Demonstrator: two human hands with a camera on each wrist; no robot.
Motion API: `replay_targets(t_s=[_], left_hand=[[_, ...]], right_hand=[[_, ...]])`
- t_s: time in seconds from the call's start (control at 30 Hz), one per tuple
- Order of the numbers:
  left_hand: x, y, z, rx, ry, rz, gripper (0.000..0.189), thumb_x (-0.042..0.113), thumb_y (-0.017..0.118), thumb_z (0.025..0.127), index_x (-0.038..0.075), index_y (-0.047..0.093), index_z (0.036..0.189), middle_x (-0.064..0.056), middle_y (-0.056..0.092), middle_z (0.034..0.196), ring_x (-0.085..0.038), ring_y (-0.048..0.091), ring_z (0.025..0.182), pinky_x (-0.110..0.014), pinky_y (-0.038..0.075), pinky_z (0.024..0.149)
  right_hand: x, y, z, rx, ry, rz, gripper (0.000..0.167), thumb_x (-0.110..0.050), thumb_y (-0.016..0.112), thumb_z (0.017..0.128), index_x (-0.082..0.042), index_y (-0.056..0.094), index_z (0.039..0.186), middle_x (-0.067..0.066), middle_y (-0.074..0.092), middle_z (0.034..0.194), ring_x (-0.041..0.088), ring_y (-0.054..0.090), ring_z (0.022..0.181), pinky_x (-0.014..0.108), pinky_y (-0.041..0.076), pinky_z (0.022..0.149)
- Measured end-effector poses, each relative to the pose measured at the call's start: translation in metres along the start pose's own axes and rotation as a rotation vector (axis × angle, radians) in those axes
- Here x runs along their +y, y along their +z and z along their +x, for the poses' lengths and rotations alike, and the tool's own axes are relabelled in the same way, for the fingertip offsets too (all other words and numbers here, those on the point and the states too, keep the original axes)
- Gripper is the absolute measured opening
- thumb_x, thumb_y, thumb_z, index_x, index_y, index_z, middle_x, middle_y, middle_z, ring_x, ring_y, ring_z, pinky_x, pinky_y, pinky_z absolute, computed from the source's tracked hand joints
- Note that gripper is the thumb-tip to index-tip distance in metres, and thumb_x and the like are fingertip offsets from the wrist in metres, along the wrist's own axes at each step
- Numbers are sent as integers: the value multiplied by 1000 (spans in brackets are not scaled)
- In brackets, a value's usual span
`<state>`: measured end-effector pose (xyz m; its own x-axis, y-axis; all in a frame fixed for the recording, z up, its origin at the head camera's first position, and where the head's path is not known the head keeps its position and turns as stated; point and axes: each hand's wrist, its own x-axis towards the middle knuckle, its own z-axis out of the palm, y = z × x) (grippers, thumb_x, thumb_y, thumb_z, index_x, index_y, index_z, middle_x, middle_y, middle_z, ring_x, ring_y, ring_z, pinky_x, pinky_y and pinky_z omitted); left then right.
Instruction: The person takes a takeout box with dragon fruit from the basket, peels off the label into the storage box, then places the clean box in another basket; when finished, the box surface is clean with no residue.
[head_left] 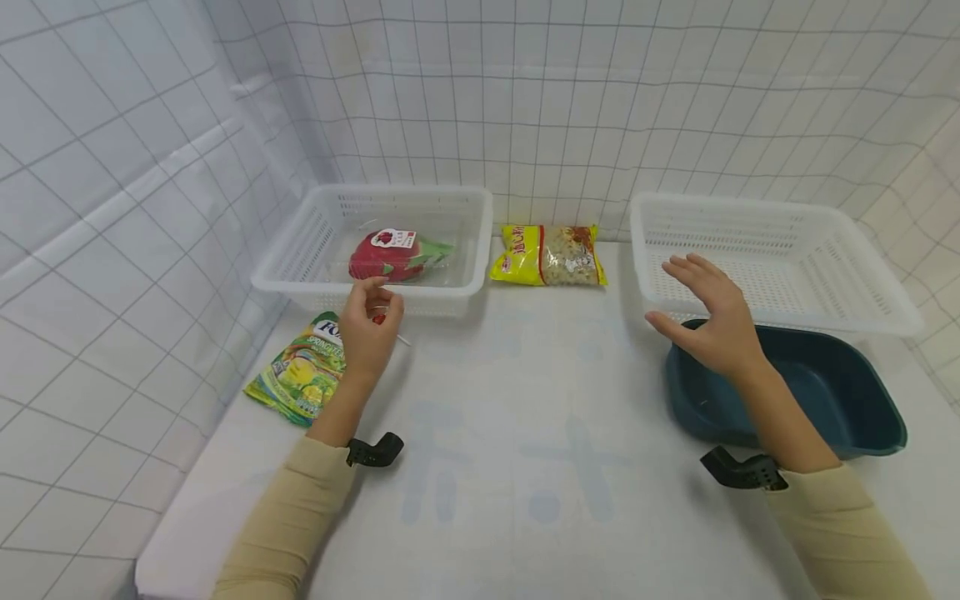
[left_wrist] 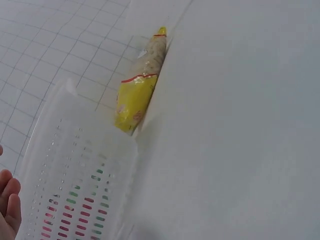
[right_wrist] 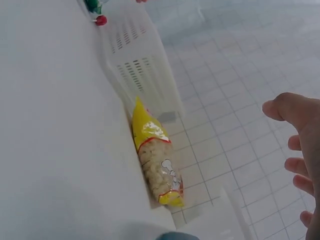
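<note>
My left hand (head_left: 369, 327) hovers at the front rim of the left white basket (head_left: 300, 287), fingers loosely bent and holding nothing. Inside that basket lies a dragon fruit (head_left: 390, 260) in clear packaging with a label. Below the hand, a red lollipop (right_wrist: 101, 20) with a white stick lies beside a green-yellow candy bag (head_left: 303, 375); the hand partly hides both in the head view. My right hand (head_left: 712, 321), fingers spread and thumb apart, is held over the near edge of the right white basket (head_left: 840, 317) and the dark blue basin (head_left: 817, 383), gripping nothing.
Between the two baskets, a yellow and clear snack bag (head_left: 551, 256) lies against the back grid-patterned curtain (head_left: 555, 125). The white table (head_left: 510, 467) runs toward me, with the same grid sheet along its left side. The basin stands in front of the right basket.
</note>
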<state>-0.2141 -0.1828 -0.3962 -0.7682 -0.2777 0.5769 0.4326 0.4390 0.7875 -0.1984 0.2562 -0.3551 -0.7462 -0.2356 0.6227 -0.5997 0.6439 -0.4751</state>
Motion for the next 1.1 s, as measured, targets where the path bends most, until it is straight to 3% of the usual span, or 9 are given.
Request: replay_targets(t_s=[0.13,0.27,0.4,0.53,0.7,1.1], left_hand=[[-2,3,-5,70,-164,-121,29,2,62,90,-10,53,115,-14,59,94,-10,54,79,-15,44,67],[-3,4,-6,161,-367,-212,35,7,61,91,-7,46,120,-3,56,90,-10,56,76,-15,46,65],[-3,4,-4,218,-486,-279,44,11,61,93,-6,37,125,-2,59,86,-18,63,78,-20,50,71],[-2,5,0,238,-518,-359,44,14,62,94,-1,33,123,-5,61,83,-23,64,81,-24,51,76],[-4,6,8,274,-516,-439,40,12,63,94,7,31,116,-6,58,84,-17,64,76,-20,52,75],[-3,5,14,332,-576,-508,42,4,63,93,10,32,120,-8,50,92,-12,62,70,-19,54,72]], right_hand=[[-4,8,1,76,-38,25,56,-17,77,74,2,63,125,21,60,128,41,45,128,61,30,105],[-8,17,2,94,-23,61,54,-11,76,74,1,63,125,20,60,128,40,46,127,58,31,106],[-11,25,3,89,18,92,54,-8,77,74,-1,64,126,18,59,131,37,44,129,58,32,105],[-15,34,6,73,53,123,53,-8,77,76,-1,63,127,17,58,132,34,43,130,59,34,103],[-21,46,11,32,94,165,53,-13,77,80,-3,62,129,15,56,135,32,42,131,59,34,102],[-33,69,31,2,108,200,49,-14,76,82,-3,62,128,13,57,134,30,44,129,56,35,103]])
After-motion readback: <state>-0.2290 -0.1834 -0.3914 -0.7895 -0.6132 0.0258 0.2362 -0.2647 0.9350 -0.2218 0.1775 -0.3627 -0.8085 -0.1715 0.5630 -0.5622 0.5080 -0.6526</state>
